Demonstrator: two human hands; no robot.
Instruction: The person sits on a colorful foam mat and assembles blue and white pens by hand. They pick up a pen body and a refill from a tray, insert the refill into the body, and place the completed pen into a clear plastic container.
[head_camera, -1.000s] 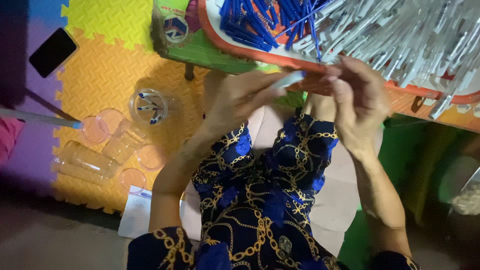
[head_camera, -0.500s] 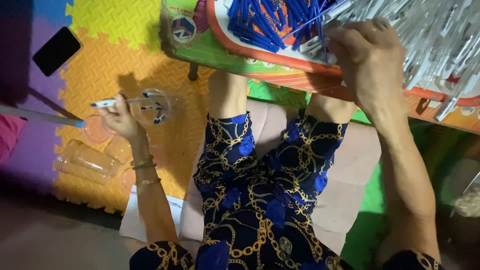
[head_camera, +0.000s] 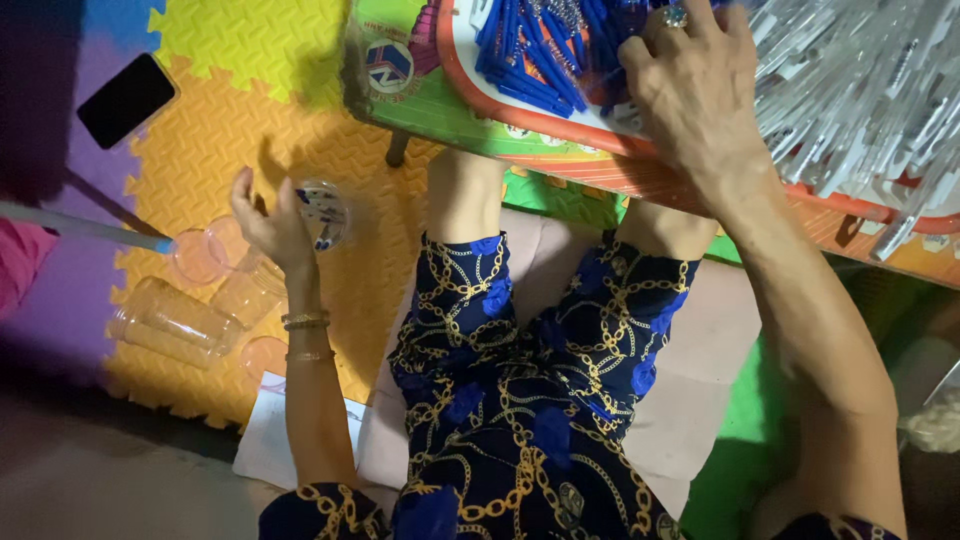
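Clear round plastic cup (head_camera: 322, 213) holding blue-tipped pens, on the yellow foam floor mat (head_camera: 230, 120). Left hand (head_camera: 268, 222) just beside the cup, fingers spread, empty. Right hand (head_camera: 695, 95) up-right of the cup, fingers curled into slim blue plastic pen parts (head_camera: 535, 50) on the tabletop (head_camera: 560, 140); grasp unclear.

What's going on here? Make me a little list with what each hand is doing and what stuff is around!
Left hand: left hand open, fingers spread, beside a clear cup of pens on the floor
Right hand: right hand resting palm down on the blue pen parts on the low table
Also on the table: heap of clear pen barrels
Floor: coloured foam mat with empty clear cups lying on their sides
Phone: black phone lying flat on the mat
Clothing: blue cloth with gold chain print
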